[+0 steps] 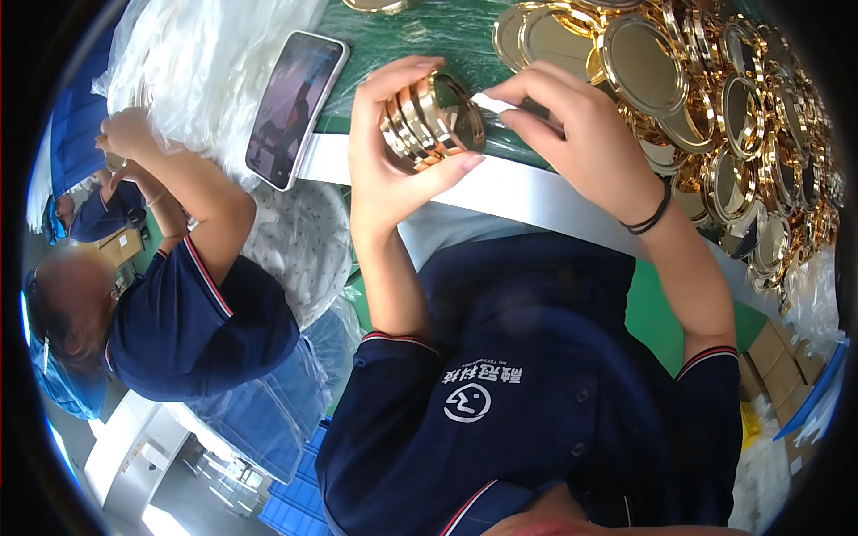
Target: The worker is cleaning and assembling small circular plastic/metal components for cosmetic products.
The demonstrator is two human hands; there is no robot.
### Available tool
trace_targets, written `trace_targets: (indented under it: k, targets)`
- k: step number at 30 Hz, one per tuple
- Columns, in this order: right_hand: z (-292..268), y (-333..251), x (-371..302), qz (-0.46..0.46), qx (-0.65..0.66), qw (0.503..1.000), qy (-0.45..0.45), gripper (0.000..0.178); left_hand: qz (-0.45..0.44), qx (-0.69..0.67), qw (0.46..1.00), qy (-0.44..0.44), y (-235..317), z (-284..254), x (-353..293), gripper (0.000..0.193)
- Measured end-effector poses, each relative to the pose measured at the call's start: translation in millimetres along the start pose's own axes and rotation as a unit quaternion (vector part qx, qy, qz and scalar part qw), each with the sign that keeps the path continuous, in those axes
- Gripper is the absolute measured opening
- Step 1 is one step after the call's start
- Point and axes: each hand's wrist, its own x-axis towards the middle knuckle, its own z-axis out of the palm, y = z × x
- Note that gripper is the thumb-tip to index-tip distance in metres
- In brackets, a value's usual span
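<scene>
1. The person's left hand [393,147] is curled around a short stack of gold rings [429,121], thumb on one side and fingers wrapped over the other, gripping it on edge above the near edge of the green table [429,31].

2. The right hand [572,125] comes in from the other side, its fingertips pressed together on a small white strip [490,104] that touches the front face of the stack. A dark hair band [651,217] sits on that wrist.

3. My guess is that this is the labelling or sealing stage: the strip looks as if it is being laid onto or peeled from the front ring. I cannot tell which.

4. The next move would call for a steady left grip so the rings stay aligned, and a light, careful pull or press from the right fingertips.

5. Along the far right of the table lies a big heap of loose gold rings [706,98], well apart from the stack.

6. A phone [295,107] leans at the table's left side, next to white plastic bags [210,62].

7. On the left a co-worker [192,313] in a dark shirt handles something small.
</scene>
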Motion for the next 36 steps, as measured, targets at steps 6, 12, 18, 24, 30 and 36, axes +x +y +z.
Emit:
trace_targets:
  k: [6, 12, 18, 24, 30, 36]
  targets:
    - [9.6, 4.1, -2.3, -0.021, -0.034, 0.995, 0.091, 0.019, -0.070, -0.135, 0.987, 0.049, 7.5, 0.5, -0.1, 0.071]
    - [7.1, 0.3, -4.1, 0.013, -0.032, 0.997, 0.072, 0.020, -0.112, -0.310, 0.935, 0.130, 9.0, -3.3, -11.3, 0.078]
    - [7.0, 0.1, -5.6, -0.004, -0.064, 0.996, 0.065, 0.022, -0.066, -0.667, 0.742, 0.005, 18.9, 20.8, -13.6, 0.083]
    - [7.9, -0.2, -4.9, 0.010, -0.067, 0.996, 0.064, 0.024, -0.080, -0.787, 0.610, -0.043, 27.0, 41.2, -12.7, 0.073]
    - [-0.1, -5.5, -4.1, 0.058, 0.006, 0.997, 0.042, 0.030, -0.127, -0.836, 0.534, 0.025, 27.7, 49.7, -23.7, 0.086]
    - [-6.9, -3.9, -3.5, 0.082, 0.341, 0.936, -0.012, 0.034, -0.196, -0.882, 0.427, -0.027, 26.7, 70.1, -33.1, 0.099]
